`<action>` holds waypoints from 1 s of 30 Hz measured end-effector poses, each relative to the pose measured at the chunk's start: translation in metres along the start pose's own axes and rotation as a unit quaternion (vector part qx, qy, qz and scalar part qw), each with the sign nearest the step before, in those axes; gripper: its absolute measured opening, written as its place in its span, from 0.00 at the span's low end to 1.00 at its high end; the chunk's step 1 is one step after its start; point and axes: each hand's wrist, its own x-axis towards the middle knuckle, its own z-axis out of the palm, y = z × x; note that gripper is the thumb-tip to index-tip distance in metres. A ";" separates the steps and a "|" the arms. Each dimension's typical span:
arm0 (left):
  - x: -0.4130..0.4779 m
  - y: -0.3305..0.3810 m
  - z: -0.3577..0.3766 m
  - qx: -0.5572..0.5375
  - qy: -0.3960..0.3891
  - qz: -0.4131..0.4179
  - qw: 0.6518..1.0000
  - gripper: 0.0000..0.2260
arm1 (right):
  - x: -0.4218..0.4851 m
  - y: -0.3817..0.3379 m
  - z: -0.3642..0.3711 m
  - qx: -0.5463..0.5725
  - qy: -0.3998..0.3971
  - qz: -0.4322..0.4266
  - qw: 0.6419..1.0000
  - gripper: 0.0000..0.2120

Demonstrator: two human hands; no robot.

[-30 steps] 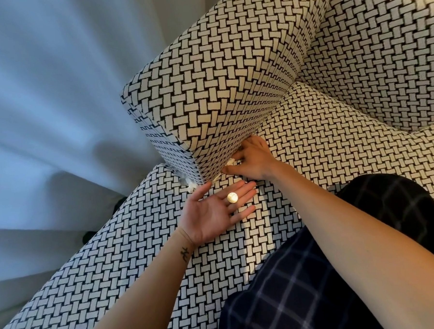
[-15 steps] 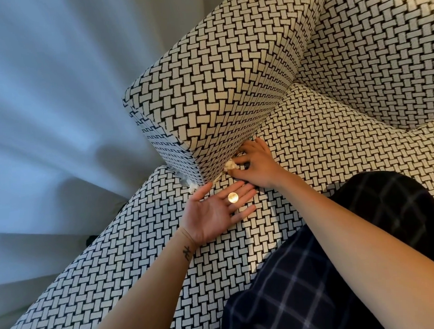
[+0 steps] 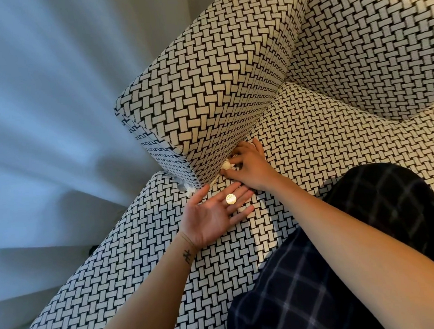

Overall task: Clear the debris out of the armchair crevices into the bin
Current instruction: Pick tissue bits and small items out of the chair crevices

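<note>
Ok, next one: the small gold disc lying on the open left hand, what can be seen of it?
The gold disc is small, round, flat and shiny like metal, probably a coin; its face markings are too small to read. It lies flat on the fingers of the left hand, held palm up with fingers straight over the seat cushion. Only that hand touches it; the right hand pinches a white scrap close by, apart from it.

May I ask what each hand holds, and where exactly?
Right hand pinches the white scrap by its edge; a coin lies on the open left hand.
</note>
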 end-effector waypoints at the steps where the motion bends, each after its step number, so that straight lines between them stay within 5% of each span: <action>1: 0.000 0.000 -0.001 0.003 0.001 -0.002 1.000 0.32 | -0.001 0.000 -0.001 0.008 0.004 0.002 1.000 0.14; 11: 0.002 0.000 -0.005 0.001 -0.002 -0.005 1.000 0.33 | -0.018 -0.006 -0.009 0.097 0.020 0.025 0.995 0.13; 17: 0.002 0.001 -0.004 0.008 -0.009 -0.004 1.000 0.33 | -0.035 -0.014 -0.036 0.267 0.060 0.094 0.957 0.15; 24: 0.000 0.001 -0.001 -0.010 0.015 0.003 1.000 0.32 | -0.071 -0.032 -0.037 0.132 -0.144 0.070 0.978 0.21; 30: 0.000 -0.001 -0.002 0.024 0.025 0.018 0.999 0.27 | -0.075 -0.039 -0.039 0.141 -0.130 0.102 0.976 0.24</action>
